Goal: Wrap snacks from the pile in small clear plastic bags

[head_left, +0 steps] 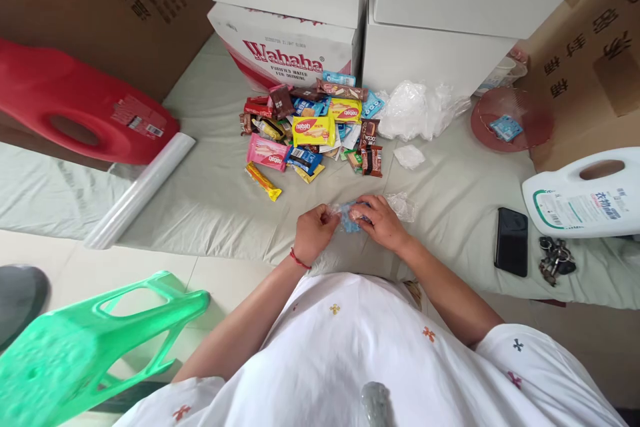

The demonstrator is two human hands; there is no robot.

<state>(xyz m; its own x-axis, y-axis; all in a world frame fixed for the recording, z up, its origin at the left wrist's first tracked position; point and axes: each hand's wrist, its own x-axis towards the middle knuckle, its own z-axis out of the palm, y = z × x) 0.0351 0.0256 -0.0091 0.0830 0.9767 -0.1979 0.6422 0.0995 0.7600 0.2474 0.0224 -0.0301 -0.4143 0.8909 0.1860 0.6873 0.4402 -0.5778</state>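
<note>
Close in front of me, my left hand (314, 235) pinches the left edge of a clear plastic bag (336, 209). A small blue packet (351, 224) shows inside or under that film. My right hand (383, 221) rests over the packet's right side with its fingers curled onto it. To the right of this hand lies a crumpled clear bag (402, 207). Beyond both hands is a pile of wrapped snacks, with a yellow nabati wafer pack (313, 131), a pink nabati pack (267, 152) and a brown packet (371, 161) among them.
White clear-bag bundles (413, 110) lie right of the pile. A reddish bowl (537, 123) holds a blue packet (506, 128). Rightward are a phone (511, 242), keys (556, 260) and a white jug (585, 203). Leftward are a film roll (143, 190), red jug (90, 107) and green stool (100, 340).
</note>
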